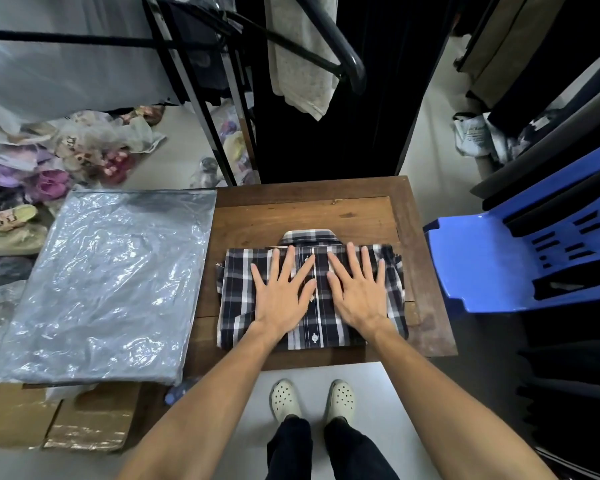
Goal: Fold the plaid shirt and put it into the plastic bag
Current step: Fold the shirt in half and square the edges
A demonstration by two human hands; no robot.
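Observation:
The plaid shirt, dark blue and white, lies folded into a compact rectangle on the small wooden table, its collar pointing away from me. My left hand rests flat on the shirt's left half with fingers spread. My right hand lies flat on the right half, fingers spread too. Neither hand grips the cloth. A stack of clear plastic bags lies to the left of the table, overlapping its left edge.
A blue plastic chair stands close at the table's right. Behind the table hang dark garments on a black rack. Shoes and bagged items clutter the floor at the left. Cardboard lies under the bag stack.

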